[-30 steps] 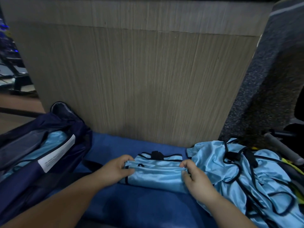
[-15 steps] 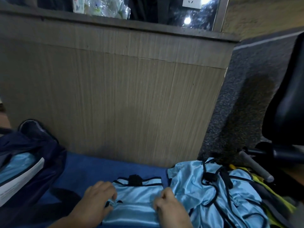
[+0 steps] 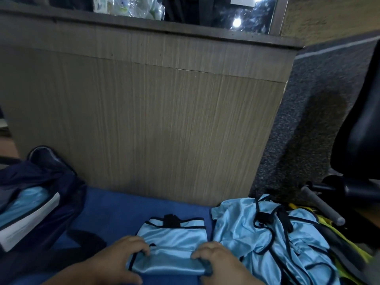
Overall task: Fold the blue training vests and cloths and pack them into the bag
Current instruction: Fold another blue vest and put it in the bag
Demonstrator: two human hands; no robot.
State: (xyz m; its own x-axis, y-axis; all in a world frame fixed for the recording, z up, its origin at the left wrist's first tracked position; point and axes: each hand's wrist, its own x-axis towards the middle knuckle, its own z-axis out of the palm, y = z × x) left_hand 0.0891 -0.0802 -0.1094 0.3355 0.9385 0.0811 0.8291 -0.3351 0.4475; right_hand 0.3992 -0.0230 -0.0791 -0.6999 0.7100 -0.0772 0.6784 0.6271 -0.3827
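- Head view: a folded light-blue satin training vest with black trim (image 3: 174, 237) lies flat on a dark blue cloth surface (image 3: 123, 208). Its near edge is doubled over into a thick roll.
- The left hand (image 3: 121, 260) grips the left end of that roll, fingers curled over the top and thumb towards the near side.
- The right hand (image 3: 220, 262) grips the right end the same way, fingers bent over the fold, so the vest is stretched between the two grips.
- Just beyond the grip, the vest's far edge shows a black band with a small black tab at its middle.
- Both wrists and forearms are cut off by the bottom of the frame. The underside of the roll is hidden, so how far the thumbs reach under it cannot be told.
- Right of the grip, touching or nearly touching the vest, sits a loose heap of unfolded light-blue vests with black straps (image 3: 267, 235). Some yellow fabric (image 3: 333, 231) pokes out at its far side.
- Left of the grip, well apart, an open navy fabric bag (image 3: 63, 194) holds light-blue satin cloth (image 3: 24, 200), with a white card (image 3: 28, 225) lying across it. The bag's left part runs out of frame.
- Beyond everything stands an upright wood-grain panel (image 3: 154, 120).
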